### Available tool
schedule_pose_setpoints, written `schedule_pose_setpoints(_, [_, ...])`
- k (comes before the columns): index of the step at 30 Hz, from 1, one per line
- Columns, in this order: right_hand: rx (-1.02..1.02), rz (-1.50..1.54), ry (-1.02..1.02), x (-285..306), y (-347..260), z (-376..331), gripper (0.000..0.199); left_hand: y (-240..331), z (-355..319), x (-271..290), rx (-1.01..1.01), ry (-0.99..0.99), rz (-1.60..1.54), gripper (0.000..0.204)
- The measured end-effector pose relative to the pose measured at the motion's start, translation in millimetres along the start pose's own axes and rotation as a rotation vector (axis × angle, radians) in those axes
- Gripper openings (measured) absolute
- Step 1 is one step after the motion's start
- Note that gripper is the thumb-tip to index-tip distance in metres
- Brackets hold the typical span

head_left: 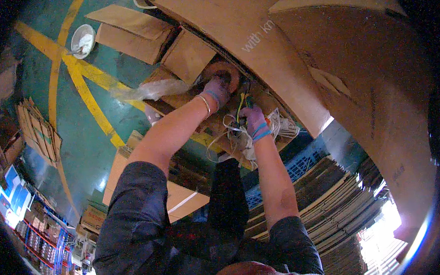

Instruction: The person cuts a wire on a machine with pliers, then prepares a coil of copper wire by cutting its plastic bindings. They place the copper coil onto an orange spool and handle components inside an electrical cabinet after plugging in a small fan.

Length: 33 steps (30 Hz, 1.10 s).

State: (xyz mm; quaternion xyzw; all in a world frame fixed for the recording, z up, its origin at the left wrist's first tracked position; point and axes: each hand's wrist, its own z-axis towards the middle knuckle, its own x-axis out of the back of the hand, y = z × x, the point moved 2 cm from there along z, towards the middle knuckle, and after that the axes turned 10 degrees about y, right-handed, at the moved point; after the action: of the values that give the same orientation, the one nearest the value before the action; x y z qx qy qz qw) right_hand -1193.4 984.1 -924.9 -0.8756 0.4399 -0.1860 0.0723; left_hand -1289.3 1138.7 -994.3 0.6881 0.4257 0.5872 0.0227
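Observation:
My left hand (217, 90), in a purplish glove, reaches to a round reddish-brown thing (234, 78) beside the large carton. Its fingers are in shadow, so their grip is hidden. Close by on the right, my right hand (255, 121), also gloved, has its fingers closed around a yellow-green wire (240, 104). Loops of white cord (227, 121) hang below the wire. Crumpled whitish packaging (280, 124) lies just right of the right hand. A strip of clear plastic film (162, 89) spreads left of my left wrist.
A huge brown carton (295, 81) slopes along the right. Open cardboard boxes (131, 36) stand ahead at left, near a white bowl (83, 41) on the green floor. Stacked flat cardboard (319, 202) fills the lower right, beside a blue plastic pallet (298, 165). Folded cardboard (38, 131) leans at far left.

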Motion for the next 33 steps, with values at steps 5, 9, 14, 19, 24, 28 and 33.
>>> schedule_pose_setpoints(5, [0.633,-0.301,-0.18,14.3,15.5,13.0,0.018,41.0,7.0,33.6,0.104,-0.025,0.118,0.026])
schedule_pose_setpoints(9, [0.388,-0.283,-0.027,2.4,-6.9,-20.7,0.021,35.7,1.4,16.8,0.187,0.084,0.106,0.027])
schedule_pose_setpoints(14, [0.496,-0.277,-0.08,30.4,45.1,25.5,0.023,25.1,6.7,-13.7,0.101,0.116,0.182,0.03])
schedule_pose_setpoints(19, [0.2,0.242,-0.115,17.5,15.6,-41.7,0.028,35.8,6.1,25.6,0.094,0.042,0.151,0.031])
schedule_pose_setpoints(24, [0.239,0.049,-0.102,55.3,34.2,-76.1,0.037,23.0,7.8,17.2,0.043,0.04,0.225,0.032])
schedule_pose_setpoints(28, [0.169,0.011,-0.059,86.4,58.6,-129.0,0.047,38.2,20.8,60.1,0.093,-0.305,0.263,0.031])
schedule_pose_setpoints(33, [0.013,-0.014,-0.107,121.3,105.0,-176.4,0.056,10.8,1.3,9.8,-0.098,0.197,0.31,0.037])
